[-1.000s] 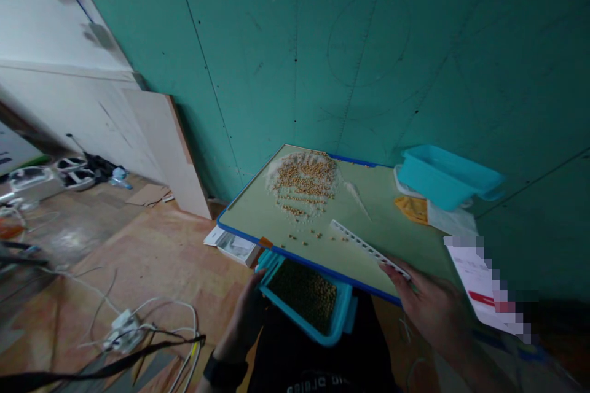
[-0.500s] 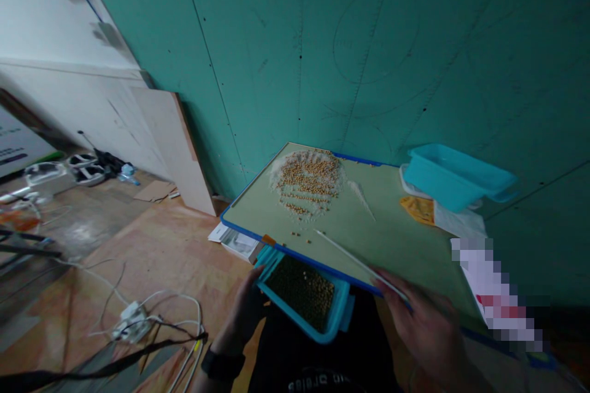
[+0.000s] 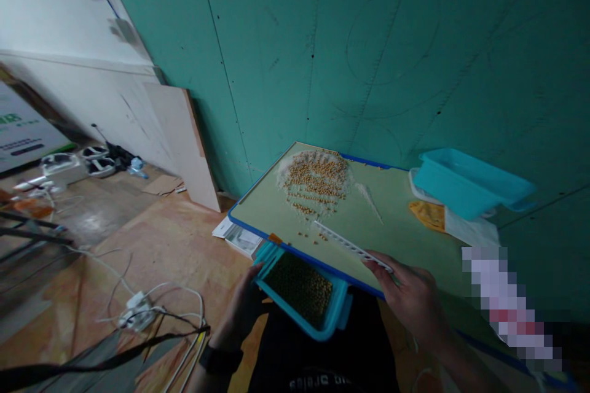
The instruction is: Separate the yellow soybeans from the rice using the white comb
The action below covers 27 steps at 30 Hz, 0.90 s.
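My left hand [image 3: 247,298] grips the left end of a blue plastic container [image 3: 322,334], held under the table's near edge. Inside it lie small dark green grains, with tan soybeans [image 3: 322,295] towards the right. My right hand [image 3: 410,295] is closed on a thin white strip with a row of slots [image 3: 350,245], its far end resting at or just above the tabletop [image 3: 396,245]. Beyond that end spreads a patch of soybeans [image 3: 318,178] mixed with white rice-like grains [image 3: 288,166]. A few loose soybeans lie between the strip and the blue edge.
Another blue container [image 3: 470,181] stands at the back right, by a yellow and white cloth [image 3: 428,216]. A green wall [image 3: 276,73] rises behind the table. Cables and a power strip [image 3: 138,310] lie on the floor at left, near a leaning board [image 3: 184,141].
The white strip has turned so its slotted face shows, and its far end has shifted up slightly. More loose soybeans lie near the blue edge. The view has swung a little left.
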Each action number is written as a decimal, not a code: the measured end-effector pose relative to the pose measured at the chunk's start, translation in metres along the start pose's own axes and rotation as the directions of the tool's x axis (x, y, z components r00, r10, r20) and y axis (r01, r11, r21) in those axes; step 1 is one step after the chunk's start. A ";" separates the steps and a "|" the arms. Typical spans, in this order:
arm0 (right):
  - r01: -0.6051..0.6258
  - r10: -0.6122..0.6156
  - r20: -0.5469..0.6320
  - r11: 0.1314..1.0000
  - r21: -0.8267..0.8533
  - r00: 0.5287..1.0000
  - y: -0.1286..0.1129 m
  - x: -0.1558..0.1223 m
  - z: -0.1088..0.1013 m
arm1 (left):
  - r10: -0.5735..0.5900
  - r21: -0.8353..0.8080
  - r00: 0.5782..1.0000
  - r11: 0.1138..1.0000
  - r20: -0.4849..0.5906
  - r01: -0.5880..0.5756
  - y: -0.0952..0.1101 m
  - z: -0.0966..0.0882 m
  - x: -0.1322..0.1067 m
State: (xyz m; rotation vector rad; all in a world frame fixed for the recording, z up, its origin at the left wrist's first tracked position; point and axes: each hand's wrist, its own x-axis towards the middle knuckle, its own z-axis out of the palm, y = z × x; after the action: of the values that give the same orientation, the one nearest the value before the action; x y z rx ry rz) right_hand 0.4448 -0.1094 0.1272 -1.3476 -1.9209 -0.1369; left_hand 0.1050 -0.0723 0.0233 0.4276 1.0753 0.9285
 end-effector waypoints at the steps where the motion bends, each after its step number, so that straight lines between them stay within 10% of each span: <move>1: 0.007 -0.007 0.012 1.000 -0.001 1.000 0.001 -0.002 0.000 | -0.007 0.001 1.000 1.000 0.000 0.007 0.000 0.000 0.000; 17: 0.111 -0.124 0.043 0.968 0.224 0.991 -0.026 -0.009 -0.001 | 0.000 0.037 1.000 0.999 -0.013 0.000 0.001 -0.004 0.005; 27: 0.074 -0.072 -0.018 0.967 0.246 0.997 -0.017 0.010 0.039 | 0.063 0.011 0.997 0.998 -0.054 -0.063 -0.003 -0.024 0.014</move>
State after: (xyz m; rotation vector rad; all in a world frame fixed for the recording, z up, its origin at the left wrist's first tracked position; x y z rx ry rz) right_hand 0.4085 -0.0906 0.1124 -1.1103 -1.9095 0.0586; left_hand 0.0874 -0.0661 0.0028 0.4487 1.1212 0.9957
